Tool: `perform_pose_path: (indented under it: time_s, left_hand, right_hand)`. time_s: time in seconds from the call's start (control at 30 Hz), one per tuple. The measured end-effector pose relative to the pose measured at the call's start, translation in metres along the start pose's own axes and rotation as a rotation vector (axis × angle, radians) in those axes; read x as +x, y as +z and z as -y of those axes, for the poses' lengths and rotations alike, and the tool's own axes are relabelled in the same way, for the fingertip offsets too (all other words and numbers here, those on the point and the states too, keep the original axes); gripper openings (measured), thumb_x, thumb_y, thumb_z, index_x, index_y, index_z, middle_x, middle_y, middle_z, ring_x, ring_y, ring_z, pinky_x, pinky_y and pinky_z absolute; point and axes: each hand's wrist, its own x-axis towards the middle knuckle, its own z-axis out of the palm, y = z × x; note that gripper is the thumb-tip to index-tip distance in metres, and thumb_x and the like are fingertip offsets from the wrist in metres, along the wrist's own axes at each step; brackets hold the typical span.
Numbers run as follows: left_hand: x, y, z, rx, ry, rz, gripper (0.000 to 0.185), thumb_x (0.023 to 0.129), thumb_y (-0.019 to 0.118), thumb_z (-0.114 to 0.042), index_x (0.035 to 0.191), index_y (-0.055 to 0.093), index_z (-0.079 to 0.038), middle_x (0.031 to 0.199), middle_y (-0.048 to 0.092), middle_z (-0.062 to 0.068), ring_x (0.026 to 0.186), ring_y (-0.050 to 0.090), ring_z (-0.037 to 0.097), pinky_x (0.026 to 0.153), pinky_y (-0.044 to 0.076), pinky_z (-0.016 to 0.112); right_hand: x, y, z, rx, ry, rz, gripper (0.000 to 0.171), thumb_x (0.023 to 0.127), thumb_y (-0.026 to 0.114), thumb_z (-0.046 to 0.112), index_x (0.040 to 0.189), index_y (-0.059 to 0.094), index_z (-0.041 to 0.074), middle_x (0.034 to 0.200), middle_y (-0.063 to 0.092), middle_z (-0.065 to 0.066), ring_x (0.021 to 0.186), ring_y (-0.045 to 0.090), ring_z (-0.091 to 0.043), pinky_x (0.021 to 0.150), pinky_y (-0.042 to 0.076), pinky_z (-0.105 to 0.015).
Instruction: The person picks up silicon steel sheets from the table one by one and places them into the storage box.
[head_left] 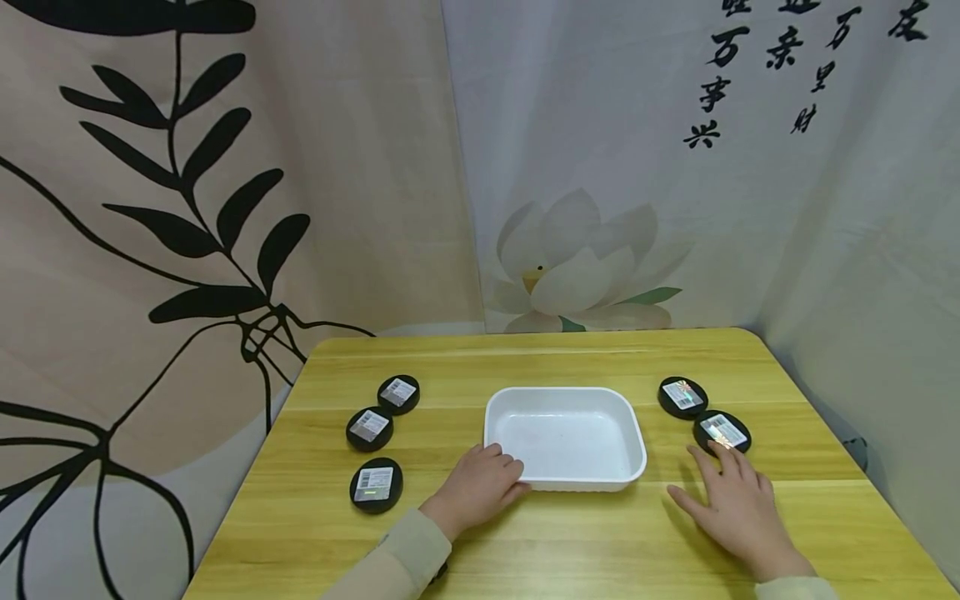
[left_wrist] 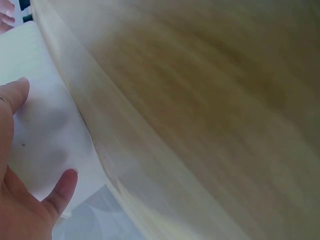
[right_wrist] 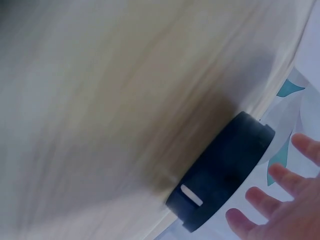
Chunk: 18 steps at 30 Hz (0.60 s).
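A white rectangular tray (head_left: pixel 570 442) sits on the wooden table. My left hand (head_left: pixel 483 483) is at its front left corner, fingertips at the rim and thumb along the front side. The left wrist view has the spread thumb and a finger of that hand before the tray's white wall (left_wrist: pixel 45 130). To the right lie two black round discs with barcode labels, a far one (head_left: pixel 682 397) and a near one (head_left: pixel 722 431). My right hand (head_left: pixel 735 512) reaches to the near disc, fingers extended and fingertips at its front edge. From the side, a black disc (right_wrist: pixel 220 172) shows a thick rim with a slot.
Three more labelled black discs stand left of the tray: a far one (head_left: pixel 398 394), a middle one (head_left: pixel 369 428) and a near one (head_left: pixel 376 485). A dark object (head_left: pixel 441 572) peeks from behind the left sleeve. Printed curtains (head_left: pixel 360 167) hang behind the table (head_left: pixel 600 550).
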Motion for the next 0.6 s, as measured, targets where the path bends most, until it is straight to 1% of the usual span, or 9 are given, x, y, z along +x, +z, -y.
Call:
perform_pose_path:
  time_s: [0.17,0.37,0.6]
  left_hand:
    - [0.000,0.001,0.001,0.009,0.006,-0.018,0.032,0.102,0.052,-0.050,0.084,0.057,-0.024,0.084,0.067,-0.012,0.078,0.049,0.009,0.070,0.039,0.025]
    - [0.000,-0.001,0.000,-0.005,0.001,-0.006,0.031,0.102,0.052,-0.050,0.084,0.058,-0.025,0.085,0.068,-0.013,0.078,0.050,0.008,0.070,0.038,0.024]
    - [-0.001,0.000,0.000,-0.004,0.005,-0.017,0.032,0.102,0.053,-0.050,0.082,0.056,-0.025,0.082,0.067,-0.013,0.076,0.049,0.009,0.068,0.037,0.023]
  right_hand:
    - [0.001,-0.001,-0.004,-0.008,0.007,0.003,0.087,0.090,0.055,0.072,0.146,0.046,0.005,0.149,0.034,-0.034,0.133,0.030,-0.060,0.095,0.027,-0.079]
    - [0.001,-0.001,-0.008,-0.036,0.044,0.030,0.092,0.090,0.051,0.076,0.144,0.046,0.003,0.147,0.034,-0.035,0.129,0.031,-0.062,0.094,0.027,-0.081]
    - [0.002,-0.002,-0.012,-0.037,0.070,0.041,0.091,0.090,0.053,0.075,0.143,0.046,0.002,0.145,0.034,-0.036,0.127,0.032,-0.063,0.092,0.028,-0.081]
